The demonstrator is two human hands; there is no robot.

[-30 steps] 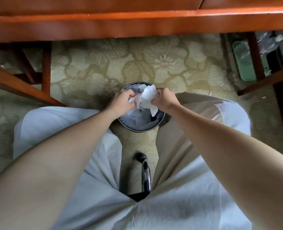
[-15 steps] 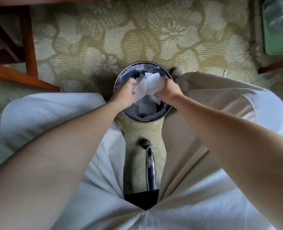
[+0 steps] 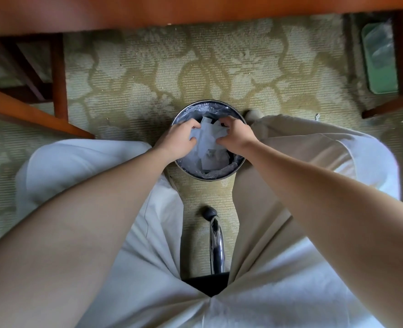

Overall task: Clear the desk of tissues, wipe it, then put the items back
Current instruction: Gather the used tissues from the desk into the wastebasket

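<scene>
Crumpled white tissues (image 3: 208, 134) lie bunched inside the bin (image 3: 210, 178).

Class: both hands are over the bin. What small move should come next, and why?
Probably release the tissues: the left hand and right hand grip them directly over the bin, so they should drop inside.
</scene>
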